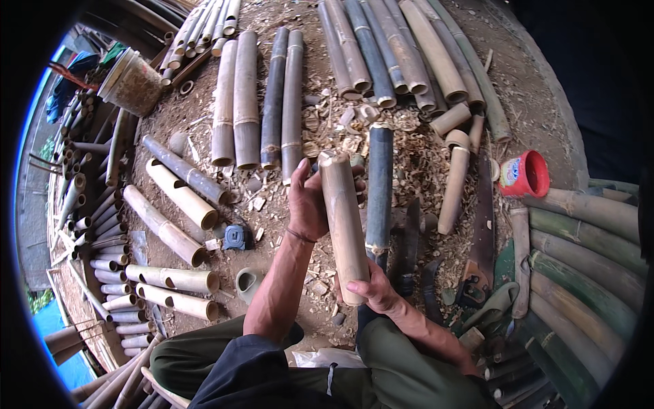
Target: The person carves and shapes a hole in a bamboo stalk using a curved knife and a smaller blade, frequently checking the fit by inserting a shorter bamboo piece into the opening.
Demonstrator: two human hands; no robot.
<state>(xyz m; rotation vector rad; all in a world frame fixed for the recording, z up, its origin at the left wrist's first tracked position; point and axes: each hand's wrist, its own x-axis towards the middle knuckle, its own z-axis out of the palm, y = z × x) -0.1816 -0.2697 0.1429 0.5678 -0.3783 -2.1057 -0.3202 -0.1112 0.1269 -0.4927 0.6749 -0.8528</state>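
A pale bamboo tube [343, 228] is held tilted in front of me, its top leaning slightly left. My left hand [310, 208] cups its upper part from the left, with fingers passing behind it and fingertips showing on the right. Around the lower end my right hand [373, 290] is closed, thumb on the front. Just right of this piece stands a dark bamboo tube [379, 184], running from near my knee away from me. Next to it are a dark broad blade [411, 238] and a handsaw [482, 232] with a wooden handle.
Several bamboo tubes [246, 102] lie in rows ahead, over wood shavings. Cut pieces with openings [182, 194] and a blue tape measure [235, 237] lie at left. A red tub [524, 174] sits on green bamboo poles [586, 228] at right. A dirty bucket [131, 83] stands far left.
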